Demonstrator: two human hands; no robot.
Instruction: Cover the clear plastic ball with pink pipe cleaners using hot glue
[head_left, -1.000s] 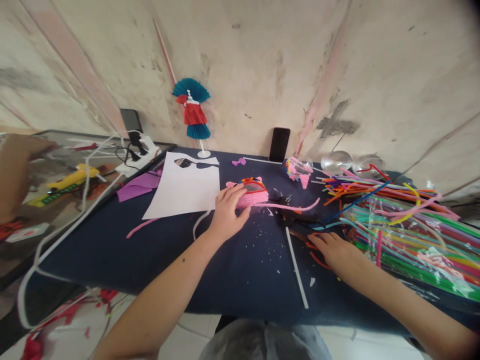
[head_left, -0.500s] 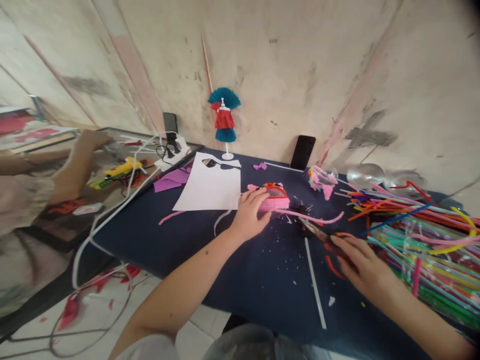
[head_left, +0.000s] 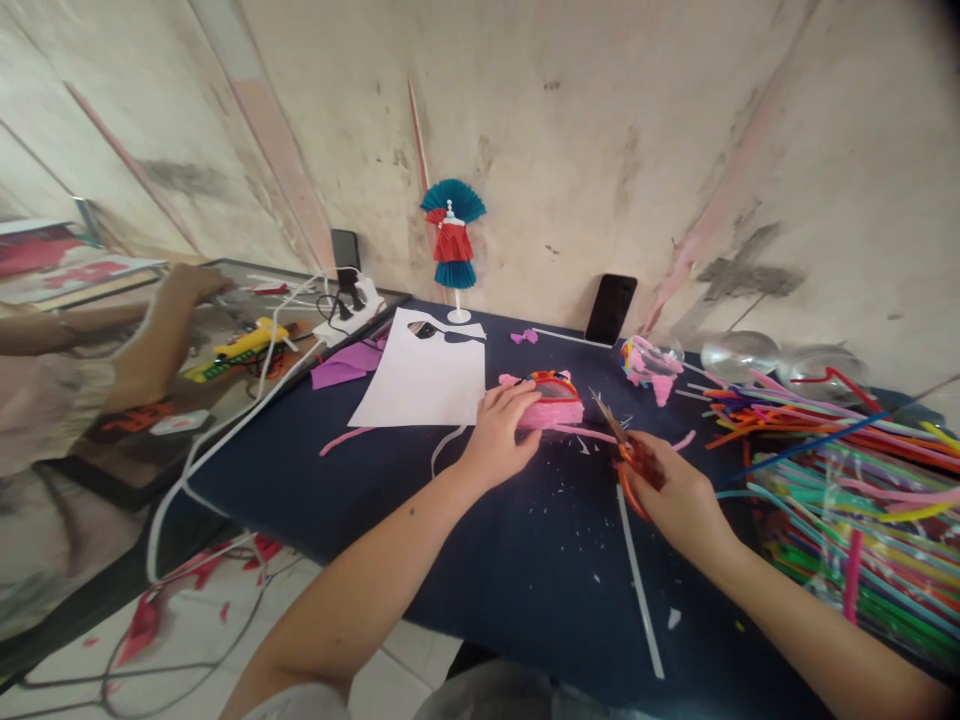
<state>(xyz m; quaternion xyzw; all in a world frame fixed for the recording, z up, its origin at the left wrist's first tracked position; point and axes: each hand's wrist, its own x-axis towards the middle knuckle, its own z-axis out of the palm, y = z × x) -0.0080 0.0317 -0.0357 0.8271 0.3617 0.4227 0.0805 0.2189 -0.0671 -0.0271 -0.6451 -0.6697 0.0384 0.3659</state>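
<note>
My left hand (head_left: 501, 430) is closed on the left side of a pink pipe-cleaner craft (head_left: 559, 411), which has a red-rimmed clear window. A pink pipe cleaner (head_left: 586, 431) trails from it to the right, passing by the scissors. In my right hand (head_left: 684, 500) are orange-handled scissors (head_left: 628, 460), their blades pointing up and away, just right of the craft. Whether the blades touch the pink strand I cannot tell. A second pink craft with a clear part (head_left: 651, 366) sits behind, to the right.
Many coloured pipe cleaners (head_left: 847, 500) lie at the right, near clear plastic domes (head_left: 741, 353). White paper (head_left: 420, 385), a phone (head_left: 611, 308) and a small dress stand (head_left: 454, 250) are at the back. Another person's arm (head_left: 154, 325) is at the left, beside a yellow glue gun (head_left: 251, 342).
My right hand has moved left and slightly up with the scissors, whose blades now point upward near the craft. My left hand stays on the craft.
</note>
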